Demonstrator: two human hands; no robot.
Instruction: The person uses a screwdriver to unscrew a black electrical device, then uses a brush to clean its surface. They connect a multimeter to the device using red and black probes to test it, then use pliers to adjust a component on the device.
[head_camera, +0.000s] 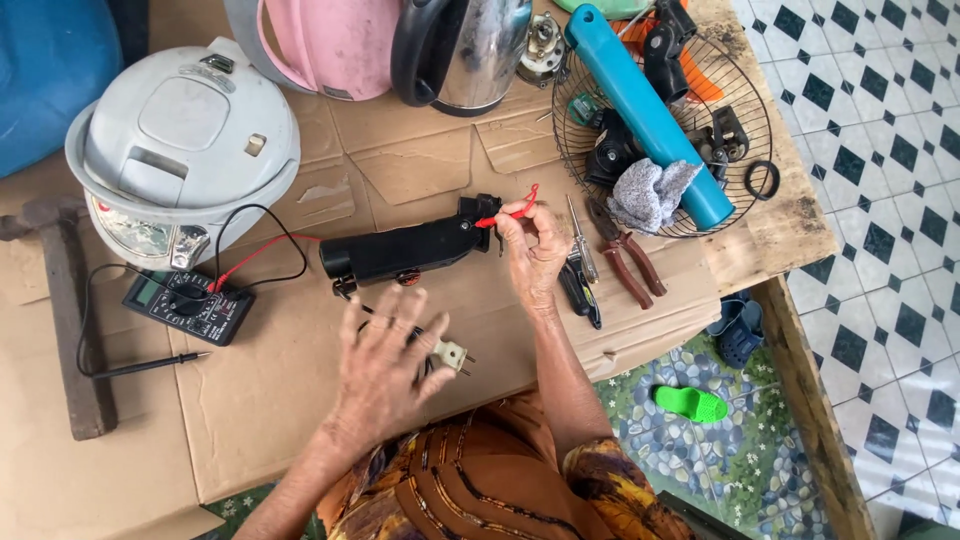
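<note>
On cardboard (300, 400), right hand (535, 250) pinches red probe (512, 214).

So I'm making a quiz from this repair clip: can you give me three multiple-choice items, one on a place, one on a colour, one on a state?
1. Where does the multimeter lie?
A. in the wire fan guard
B. on the cardboard below the white rice cooker
C. on the tiled floor

2. What colour is the probe held in the right hand?
A. red
B. yellow
C. white

3. How is the left hand?
A. clenched on the pliers
B. open with fingers spread over the plug
C. gripping the hammer

Answers:
1 B, the meter sits on the cardboard just under the white rice cooker.
2 A, the red probe is pinched at the end of the black appliance body.
3 B, the spread fingers hover above the plug, gripping nothing.
</note>
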